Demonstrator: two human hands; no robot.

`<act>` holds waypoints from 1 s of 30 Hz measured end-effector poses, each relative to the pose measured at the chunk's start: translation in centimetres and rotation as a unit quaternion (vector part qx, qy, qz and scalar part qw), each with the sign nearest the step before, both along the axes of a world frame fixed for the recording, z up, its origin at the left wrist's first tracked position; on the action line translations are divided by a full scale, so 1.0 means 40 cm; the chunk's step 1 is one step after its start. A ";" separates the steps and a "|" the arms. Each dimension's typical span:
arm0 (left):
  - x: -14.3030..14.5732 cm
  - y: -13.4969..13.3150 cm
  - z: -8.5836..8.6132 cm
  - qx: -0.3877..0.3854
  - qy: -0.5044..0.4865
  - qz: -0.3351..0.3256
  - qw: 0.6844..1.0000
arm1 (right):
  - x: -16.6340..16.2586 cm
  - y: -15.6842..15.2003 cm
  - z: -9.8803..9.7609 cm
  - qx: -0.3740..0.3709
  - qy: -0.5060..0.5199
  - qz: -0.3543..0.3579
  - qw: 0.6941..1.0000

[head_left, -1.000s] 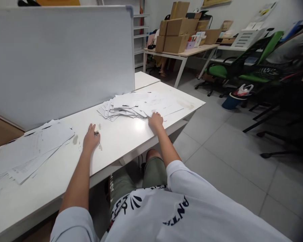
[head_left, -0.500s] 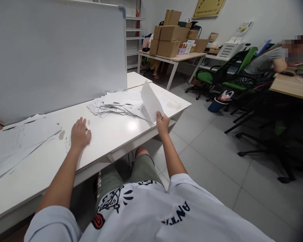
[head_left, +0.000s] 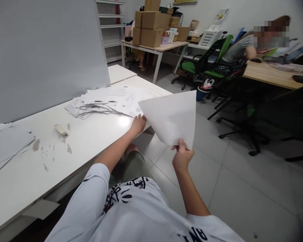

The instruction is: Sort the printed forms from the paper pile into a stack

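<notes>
Off the desk's near edge I hold up a blank white sheet of paper (head_left: 171,116) with both hands. My right hand (head_left: 182,155) pinches its lower corner. At the sheet's left corner my left hand (head_left: 138,123) grips it, right by the desk edge. A spread pile of printed papers (head_left: 103,101) lies on the white desk (head_left: 91,141) just behind my left hand. A small beige stapler (head_left: 61,130) rests on the desk further left, untouched.
Another paper stack (head_left: 7,144) lies at the desk's left end, below a grey partition (head_left: 45,50). A seated person (head_left: 244,47) works at a wooden desk (head_left: 272,75) on the right. Green chairs (head_left: 204,64) and cardboard boxes (head_left: 148,28) on a table stand behind.
My right hand lifted one sheet off the pile and carried it out over the floor. My left hand left the stapler and reached across to the sheet's corner.
</notes>
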State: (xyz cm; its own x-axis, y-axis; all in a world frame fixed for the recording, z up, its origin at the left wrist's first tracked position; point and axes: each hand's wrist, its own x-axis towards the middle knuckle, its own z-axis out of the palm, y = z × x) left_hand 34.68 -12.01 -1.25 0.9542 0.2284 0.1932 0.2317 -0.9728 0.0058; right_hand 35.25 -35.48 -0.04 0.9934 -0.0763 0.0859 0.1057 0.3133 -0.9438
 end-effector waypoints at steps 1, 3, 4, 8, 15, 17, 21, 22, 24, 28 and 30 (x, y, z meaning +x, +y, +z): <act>0.009 0.007 0.004 -0.003 -0.001 0.004 1.000 | 0.021 -0.052 -0.002 -0.007 0.002 -0.014 1.000; 0.009 0.022 0.011 -0.011 -0.002 0.006 1.000 | 0.055 -0.148 -0.016 -0.023 0.003 -0.057 0.998; 0.002 0.030 0.014 -0.013 -0.004 0.011 1.000 | 0.070 -0.189 -0.027 -0.037 0.001 -0.091 0.995; -0.033 0.059 0.020 -0.042 -0.055 0.076 0.995 | 0.133 -0.282 -0.060 -0.119 -0.057 -0.214 0.968; -0.062 0.076 0.026 -0.298 -0.157 0.238 0.911 | 0.190 -0.166 -0.010 -0.113 -0.072 -0.185 0.974; -0.067 0.072 0.025 -0.314 -0.168 0.228 0.906 | 0.179 -0.098 0.010 -0.064 -0.054 -0.124 0.989; -0.074 0.063 0.017 -0.287 -0.168 0.212 0.919 | 0.133 0.011 0.035 0.058 0.002 0.036 0.998; -0.074 0.061 0.014 -0.268 -0.168 0.204 0.926 | 0.121 0.026 0.037 0.074 0.015 0.061 0.995; -0.074 0.056 0.010 -0.235 -0.174 0.193 0.936 | 0.101 0.038 0.038 0.085 0.031 0.085 0.992; -0.085 0.043 0.007 -0.162 -0.211 0.198 0.943 | 0.086 0.018 0.036 0.077 0.024 0.068 0.994; -0.102 0.035 0.006 -0.075 -0.184 0.126 0.972 | 0.088 0.002 0.034 0.059 -0.007 0.026 0.998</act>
State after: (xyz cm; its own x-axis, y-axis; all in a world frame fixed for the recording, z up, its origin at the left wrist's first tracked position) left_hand 30.62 -10.62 -1.00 0.7370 0.4973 0.4578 0.4167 -0.8675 0.2715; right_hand 38.78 -35.42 1.31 0.9950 -0.0347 0.0934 0.0993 0.4272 -0.8987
